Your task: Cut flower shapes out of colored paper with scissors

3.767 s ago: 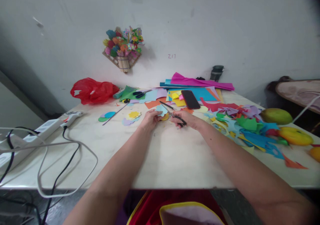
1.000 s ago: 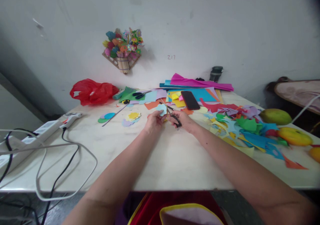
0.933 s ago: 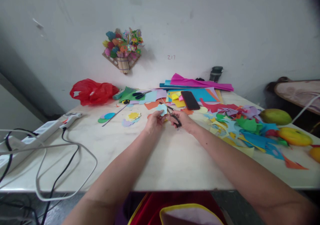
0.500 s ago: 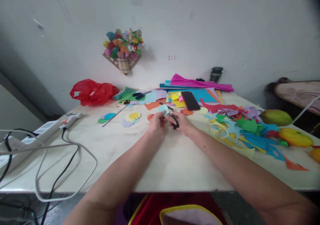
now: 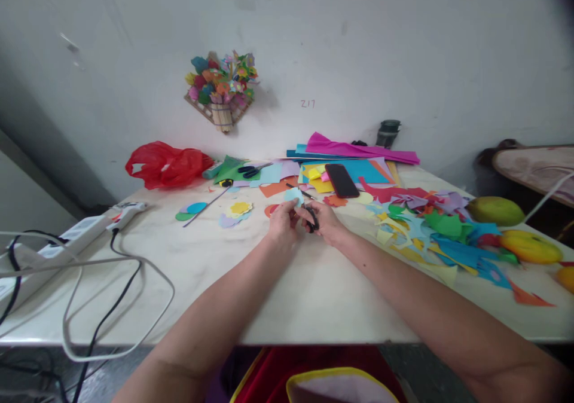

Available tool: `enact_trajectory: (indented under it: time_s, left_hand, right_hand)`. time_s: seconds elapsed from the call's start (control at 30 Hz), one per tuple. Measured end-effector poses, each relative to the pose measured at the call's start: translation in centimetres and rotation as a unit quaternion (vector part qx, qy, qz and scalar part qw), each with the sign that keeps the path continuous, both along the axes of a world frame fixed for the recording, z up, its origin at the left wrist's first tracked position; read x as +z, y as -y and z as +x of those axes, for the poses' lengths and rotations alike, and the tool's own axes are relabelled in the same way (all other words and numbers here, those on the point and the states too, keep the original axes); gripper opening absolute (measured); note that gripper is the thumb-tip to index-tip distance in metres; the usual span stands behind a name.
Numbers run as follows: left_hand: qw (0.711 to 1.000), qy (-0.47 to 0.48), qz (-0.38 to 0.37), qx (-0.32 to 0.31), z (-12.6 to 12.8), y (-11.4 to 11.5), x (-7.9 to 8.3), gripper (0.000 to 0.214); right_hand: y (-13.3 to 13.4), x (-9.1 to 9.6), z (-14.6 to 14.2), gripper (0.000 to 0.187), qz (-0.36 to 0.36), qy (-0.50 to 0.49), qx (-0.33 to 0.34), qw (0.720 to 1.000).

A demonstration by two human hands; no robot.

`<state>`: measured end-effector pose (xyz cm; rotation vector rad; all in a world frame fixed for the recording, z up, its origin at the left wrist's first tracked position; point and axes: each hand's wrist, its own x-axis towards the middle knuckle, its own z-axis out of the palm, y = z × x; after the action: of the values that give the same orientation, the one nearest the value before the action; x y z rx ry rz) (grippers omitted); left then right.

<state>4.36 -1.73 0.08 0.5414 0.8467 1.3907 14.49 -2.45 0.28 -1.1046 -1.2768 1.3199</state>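
My left hand [image 5: 280, 224] pinches a small light-blue paper piece [image 5: 293, 195] above the white table [image 5: 287, 289]. My right hand [image 5: 323, 223] grips black-handled scissors [image 5: 309, 210], fingers through the loops, blades pointing up toward the blue piece. Both hands sit close together at the table's middle. Behind them lie an orange cut-out [image 5: 270, 210] and a yellow flower shape [image 5: 240, 207].
Paper scraps [image 5: 443, 229] pile at the right beside mangoes [image 5: 495, 209]. Coloured sheets [image 5: 350, 161] with a black phone [image 5: 341, 179] lie at the back, second scissors [image 5: 249, 168] and a red bag [image 5: 164, 164] back left. A power strip [image 5: 67, 241] with cables hangs over the left edge.
Both hands have drawn slightly closer together and nearer me. The scissors have turned more upright against the blue piece, which looks smaller than before.
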Motion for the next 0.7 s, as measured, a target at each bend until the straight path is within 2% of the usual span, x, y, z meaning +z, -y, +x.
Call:
enact_trajectory:
  time_s: [0.43, 0.57, 0.7]
  left_hand:
    - [1.000, 0.004, -0.021, 0.015, 0.3, 0.5, 0.8, 0.013]
    - [0.999, 0.017, -0.025, 0.041, 0.2, 0.1, 0.5, 0.012]
    - [0.999, 0.013, 0.002, 0.035, -0.5, -0.6, 0.2, 0.011]
  right_hand:
    - [-0.4, -0.6, -0.4, 0.030, 0.006, 0.001, -0.027, 1.000]
    - [-0.4, -0.4, -0.6, 0.027, 0.004, 0.020, -0.040, 0.999]
    - [-0.8, -0.7, -0.3, 0.028, 0.008, 0.032, -0.044, 0.998]
